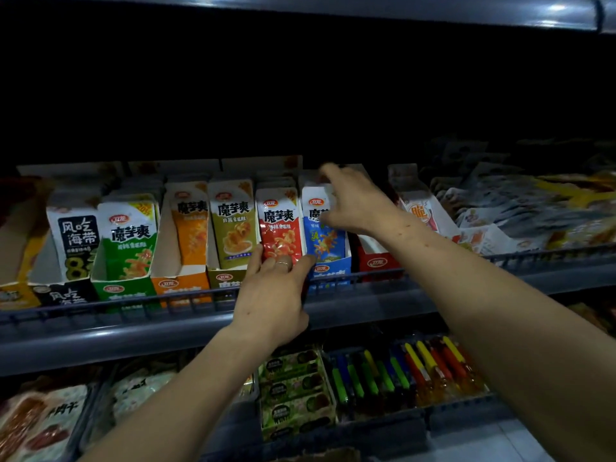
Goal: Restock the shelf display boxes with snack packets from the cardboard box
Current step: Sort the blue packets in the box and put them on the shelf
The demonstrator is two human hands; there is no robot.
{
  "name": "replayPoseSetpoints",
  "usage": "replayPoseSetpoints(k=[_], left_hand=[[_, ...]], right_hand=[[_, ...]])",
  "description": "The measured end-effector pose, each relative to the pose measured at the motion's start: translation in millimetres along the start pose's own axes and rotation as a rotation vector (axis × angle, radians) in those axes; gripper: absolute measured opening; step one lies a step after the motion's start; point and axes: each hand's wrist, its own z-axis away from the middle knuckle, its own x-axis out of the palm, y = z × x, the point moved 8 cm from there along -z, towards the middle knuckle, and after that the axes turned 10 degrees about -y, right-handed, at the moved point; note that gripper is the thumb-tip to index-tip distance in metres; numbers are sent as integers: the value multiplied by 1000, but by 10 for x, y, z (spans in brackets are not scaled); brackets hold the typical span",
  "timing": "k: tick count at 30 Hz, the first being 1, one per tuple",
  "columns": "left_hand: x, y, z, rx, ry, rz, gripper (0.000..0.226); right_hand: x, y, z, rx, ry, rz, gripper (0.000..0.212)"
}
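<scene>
Both hands up at the blue and red display boxes, tidying the packets in.

The blue snack packets (322,235) stand upright in the blue display box (330,270), long side running up and down, straight ahead of the right hand (350,201), so that's clearly the nearer hand for them. It's draped over the top of the front packet, fingers loosely curled on its upper edge, though I can't tell if it's truly pinching it or just pushing it back. The left hand (271,295) sits lower at the shelf rail (133,305), fingers spread fairly straight, tips touching the bottom of the red packet (279,228) next door. The cardboard box isn't in view. My guess is the next move is seating the blue ones deeper.
</scene>
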Motion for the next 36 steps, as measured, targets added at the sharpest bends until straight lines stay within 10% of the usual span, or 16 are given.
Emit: replayPoseSetpoints(k=[12,18,22,36], left_hand=[[18,-1,-9,-14,47,-29,79],[9,5,-12,-14,30,-31,79],[13,13,-14,-16,22,-37,78],[-1,-15,2,4,-69,-16,82]], right_hand=[[-54,-164,-175,-43,21,255,37],[252,-95,-159,-29,-85,474,83],[230,-119,-135,-58,44,567,74],[-50,-46,236,-69,165,265,41]])
